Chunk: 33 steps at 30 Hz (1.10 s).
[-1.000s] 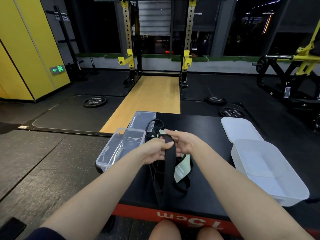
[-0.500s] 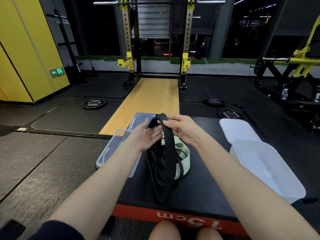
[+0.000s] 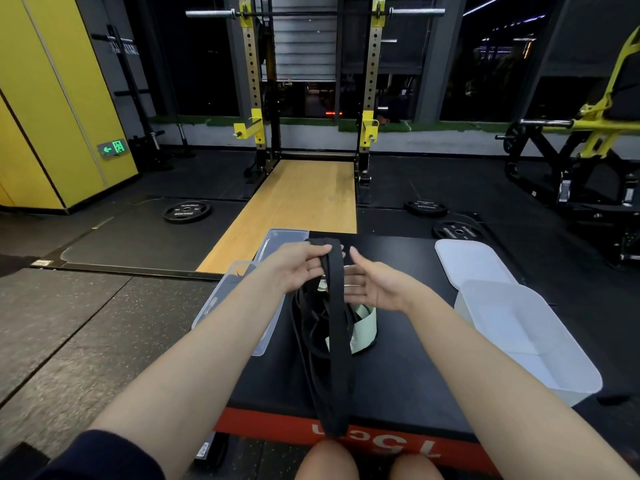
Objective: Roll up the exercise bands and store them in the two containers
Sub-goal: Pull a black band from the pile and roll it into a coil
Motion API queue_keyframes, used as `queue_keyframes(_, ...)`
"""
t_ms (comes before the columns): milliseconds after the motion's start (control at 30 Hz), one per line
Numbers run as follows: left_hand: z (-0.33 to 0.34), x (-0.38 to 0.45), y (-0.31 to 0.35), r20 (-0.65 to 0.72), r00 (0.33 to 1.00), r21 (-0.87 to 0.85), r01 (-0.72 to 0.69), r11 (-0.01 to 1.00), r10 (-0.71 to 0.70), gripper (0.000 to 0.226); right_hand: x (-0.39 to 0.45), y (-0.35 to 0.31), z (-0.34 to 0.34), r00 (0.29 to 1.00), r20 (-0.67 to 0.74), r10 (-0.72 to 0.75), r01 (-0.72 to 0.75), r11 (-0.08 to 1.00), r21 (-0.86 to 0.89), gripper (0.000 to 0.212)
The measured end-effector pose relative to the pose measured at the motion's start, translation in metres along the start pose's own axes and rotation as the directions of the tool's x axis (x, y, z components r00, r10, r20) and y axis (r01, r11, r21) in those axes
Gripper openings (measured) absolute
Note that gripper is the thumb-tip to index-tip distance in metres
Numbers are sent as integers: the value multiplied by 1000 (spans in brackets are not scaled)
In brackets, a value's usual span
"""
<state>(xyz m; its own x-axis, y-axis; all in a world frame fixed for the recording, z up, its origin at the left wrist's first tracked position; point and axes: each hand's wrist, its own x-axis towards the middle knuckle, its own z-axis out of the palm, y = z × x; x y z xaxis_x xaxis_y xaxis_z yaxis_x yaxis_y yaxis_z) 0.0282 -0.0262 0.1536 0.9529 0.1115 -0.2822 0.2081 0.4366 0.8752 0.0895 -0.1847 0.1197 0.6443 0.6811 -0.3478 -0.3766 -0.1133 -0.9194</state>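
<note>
A wide black exercise band (image 3: 336, 327) hangs as a long loop from my left hand (image 3: 300, 268), which pinches its top fold above the black platform (image 3: 408, 344). My right hand (image 3: 372, 285) is beside the band with its fingers spread and holds nothing. Under the hands lies a tangle of thinner black bands (image 3: 311, 327) and a pale green band (image 3: 363, 329). A clear container (image 3: 221, 306) stands to the left, partly behind my left forearm. A frosted white container (image 3: 540, 344) stands to the right.
A clear lid (image 3: 287, 237) lies behind the left container and a white lid (image 3: 467, 258) behind the right one. The platform has a red front edge (image 3: 277, 422). Weight plates (image 3: 187, 211) lie on the floor, with a squat rack (image 3: 311, 81) beyond.
My hands have lifted the black band higher. The right hand has let go of it and opened, while the left hand has taken over the top fold.
</note>
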Motion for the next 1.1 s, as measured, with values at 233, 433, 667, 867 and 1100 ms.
queue_keyframes(233, 15, -18, -6, 201, 979, 423, -60, 904, -29, 19, 1, -17, 12, 991, -91, 100, -79, 973, 216, 49)
queue_keyframes(433, 8, -25, -31, 224, 967, 521, -13, 853, -122, 12, -4, -21, 19, 996, -14, 91, -88, 986, 139, 16)
queue_keyframes(667, -10, -35, -20, 239, 952, 337, 103, 936, -191, 47, -14, -34, 21, 984, 11, -180, 178, 977, 118, 12)
queue_keyframes(867, -19, -31, -13, 56, 991, -173, 129, 977, -121, 66, -27, -43, 24, 943, 75, -323, 322, 946, 26, 16)
queue_keyframes(1100, -1, -27, 4, -58, 998, -240, 20, 971, -35, 20, -42, -21, 18, 961, 194, -198, 234, 955, -181, 22)
